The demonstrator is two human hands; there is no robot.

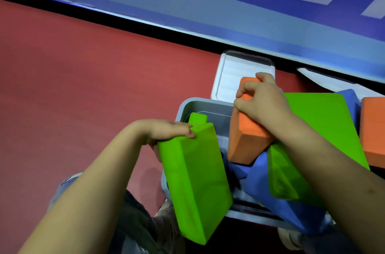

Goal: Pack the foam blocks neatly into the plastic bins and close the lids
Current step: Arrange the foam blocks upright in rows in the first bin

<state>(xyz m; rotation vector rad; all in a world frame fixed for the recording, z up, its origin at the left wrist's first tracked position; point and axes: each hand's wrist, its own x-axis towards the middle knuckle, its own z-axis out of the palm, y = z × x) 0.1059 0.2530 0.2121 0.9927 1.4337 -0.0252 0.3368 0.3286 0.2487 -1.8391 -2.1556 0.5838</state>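
A pale blue plastic bin point(183, 108) stands on the floor below me, with its white lid point(229, 79) leaning open behind it. My left hand point(166, 132) grips the top edge of a long green foam block point(195, 178) at the bin's left rim, fingers over the top and thumb underneath. My right hand point(260, 97) grips an orange foam block point(243, 141) held tilted above the bin's middle. Blue blocks point(262, 183) and a large green block point(325, 128) fill the bin's right part, lying crooked. A smaller green block point(281, 178) sits under my right forearm.
Another orange block point(373, 128) lies at the right edge. A white lid or sheet point(325, 81) lies behind it. The floor is red point(83, 76), bordered by a black strip and a blue banner point(208, 4). My legs and shoes point(164, 214) are below the bin.
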